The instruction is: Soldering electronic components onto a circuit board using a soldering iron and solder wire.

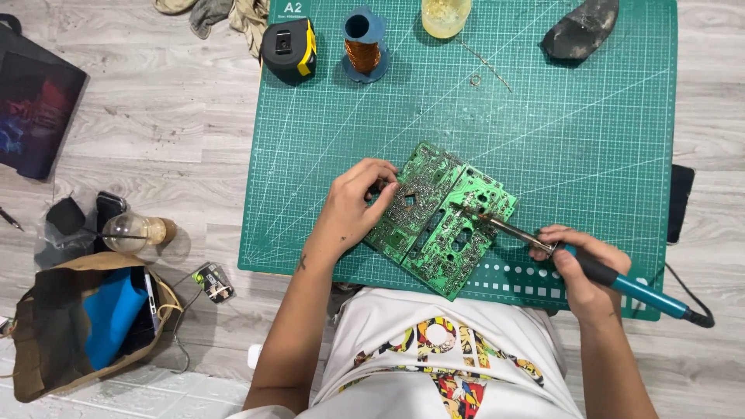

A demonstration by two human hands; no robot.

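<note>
Head view: soldering under way, left hand pinching the green circuit board edge, right hand gripping the soldering iron, whose tip needs steady placement on the board.

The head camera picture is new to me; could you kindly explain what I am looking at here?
It comes from a camera worn on a person's head, looking down at their own two hands. A green cutting mat lies on a wooden floor. The left hand steadies a green circuit board. The right hand holds a soldering iron with a teal handle, its tip on the board. Along the mat's far edge stand a tape measure, a spool of copper wire and a yellowish jar. A brown bag lies to the left.
</note>
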